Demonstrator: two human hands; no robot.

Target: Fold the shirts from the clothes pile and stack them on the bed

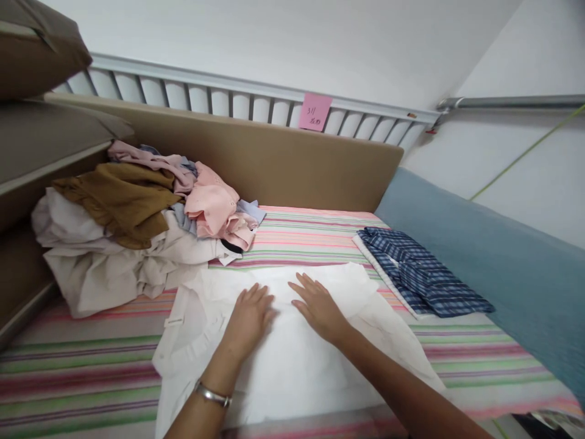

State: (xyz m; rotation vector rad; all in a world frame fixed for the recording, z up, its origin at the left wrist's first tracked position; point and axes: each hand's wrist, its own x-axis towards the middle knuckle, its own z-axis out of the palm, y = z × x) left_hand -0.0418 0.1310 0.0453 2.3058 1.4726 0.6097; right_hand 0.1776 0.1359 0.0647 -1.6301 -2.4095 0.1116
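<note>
A white garment [292, 360] lies spread flat on the striped bed sheet [315, 235] in front of me. My left hand [250, 317] rests on it palm down with the fingers stretched out, a silver bracelet on the wrist. My right hand [317, 306] lies flat beside it on the same cloth, fingers spread and pointing up-left. Neither hand holds anything.
A heap of unfolded clothes [132, 225], white, brown and pink, sits at the left. A folded blue checked shirt [420, 271] lies at the right beside a blue pad [493, 268]. A tan headboard [283, 155] and white railing with a pink note [314, 111] stand behind.
</note>
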